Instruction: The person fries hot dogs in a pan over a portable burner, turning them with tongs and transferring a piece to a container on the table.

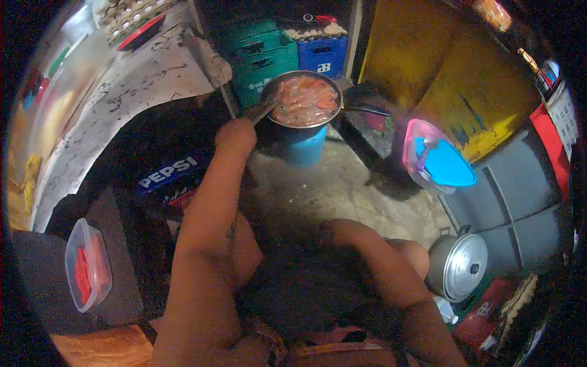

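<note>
My left hand [235, 136] is closed around the handle of what looks like a pair of tongs [260, 111], whose far end reaches into the left side of a frying pan [335, 116]. Reddish-pink pieces of food [306, 101], perhaps sausages or meat, lie in bubbling liquid and fill the pan. Below the pan is a blue cylinder [302, 147]; the pan's dark handle points right. My right hand [333, 231] is low over my lap by my knee, its fingers dark and hard to make out.
Green crates [260, 67] and a blue crate [323, 56] stand behind the pan. A pink-rimmed container with a blue inside [449, 162] is at right, above a lidded pot [468, 266]. A plastic tub with red contents [88, 266] sits at left. An egg tray [125, 18] is top left.
</note>
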Demonstrator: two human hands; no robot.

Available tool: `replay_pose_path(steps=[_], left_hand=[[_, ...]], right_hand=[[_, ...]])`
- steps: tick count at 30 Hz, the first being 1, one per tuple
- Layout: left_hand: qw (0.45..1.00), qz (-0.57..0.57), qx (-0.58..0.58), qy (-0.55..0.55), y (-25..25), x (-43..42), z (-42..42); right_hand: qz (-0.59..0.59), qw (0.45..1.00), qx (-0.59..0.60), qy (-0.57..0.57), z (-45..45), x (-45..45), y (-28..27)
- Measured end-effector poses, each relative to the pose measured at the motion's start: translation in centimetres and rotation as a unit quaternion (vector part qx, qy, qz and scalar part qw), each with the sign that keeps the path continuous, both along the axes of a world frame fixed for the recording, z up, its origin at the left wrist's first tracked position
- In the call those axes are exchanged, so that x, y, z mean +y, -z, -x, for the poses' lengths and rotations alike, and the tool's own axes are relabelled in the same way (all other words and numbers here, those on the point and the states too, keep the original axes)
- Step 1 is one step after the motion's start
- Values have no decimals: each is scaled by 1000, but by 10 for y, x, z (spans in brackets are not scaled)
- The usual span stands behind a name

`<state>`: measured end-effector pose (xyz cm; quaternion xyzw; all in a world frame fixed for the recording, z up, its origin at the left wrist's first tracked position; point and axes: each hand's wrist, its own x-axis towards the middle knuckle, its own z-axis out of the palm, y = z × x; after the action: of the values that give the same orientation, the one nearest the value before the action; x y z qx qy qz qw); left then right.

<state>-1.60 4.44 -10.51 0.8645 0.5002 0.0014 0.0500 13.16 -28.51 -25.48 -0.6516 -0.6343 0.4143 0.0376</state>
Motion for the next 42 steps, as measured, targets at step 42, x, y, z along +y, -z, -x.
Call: replay_pose_path(steps=[42], left_hand=[[996, -79, -21, 36, -15, -35, -7]], right_hand=[[55, 996, -13, 71, 5, 7, -20]])
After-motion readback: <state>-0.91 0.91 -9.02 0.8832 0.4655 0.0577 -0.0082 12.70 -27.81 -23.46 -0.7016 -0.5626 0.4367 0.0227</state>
